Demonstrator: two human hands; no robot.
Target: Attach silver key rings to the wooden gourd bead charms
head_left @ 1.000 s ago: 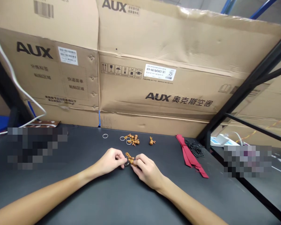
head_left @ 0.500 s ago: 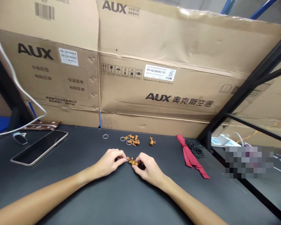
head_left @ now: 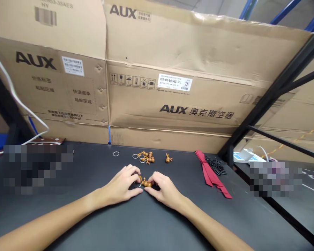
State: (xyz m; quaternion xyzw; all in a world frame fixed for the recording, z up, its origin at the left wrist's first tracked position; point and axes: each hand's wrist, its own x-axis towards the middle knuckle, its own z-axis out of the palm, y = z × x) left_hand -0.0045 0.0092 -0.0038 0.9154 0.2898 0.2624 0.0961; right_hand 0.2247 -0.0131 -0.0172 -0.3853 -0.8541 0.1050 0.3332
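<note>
Between my hands, low over the dark table (head_left: pixel 115 223), is a brown gourd-shaped charm (head_left: pixel 147 183) with an orange cord and a metal ring (head_left: pixel 139 184). My left hand (head_left: pixel 125 184) is at the ring and cord, its thumb and fingers apart around them. The fingers of my right hand (head_left: pixel 162 188) pinch the charm from the right. Just beyond lie several similar charms (head_left: pixel 149 159) with rings, and a single charm (head_left: pixel 167 159) sits to their right. A loose ring (head_left: pixel 116 153) lies farther left.
Red ribbon strips (head_left: pixel 211 174) and a pile of black cords (head_left: pixel 217 165) lie to the right. Cardboard boxes (head_left: pixel 172 132) stand along the back. A black metal frame (head_left: pixel 272 94) rises at the right, and a white cable (head_left: pixel 18 97) hangs at the left.
My left thumb has moved down and away from the fingers, and the ring now shows between them. My right hand stays at the charm. The view has shifted slightly.
</note>
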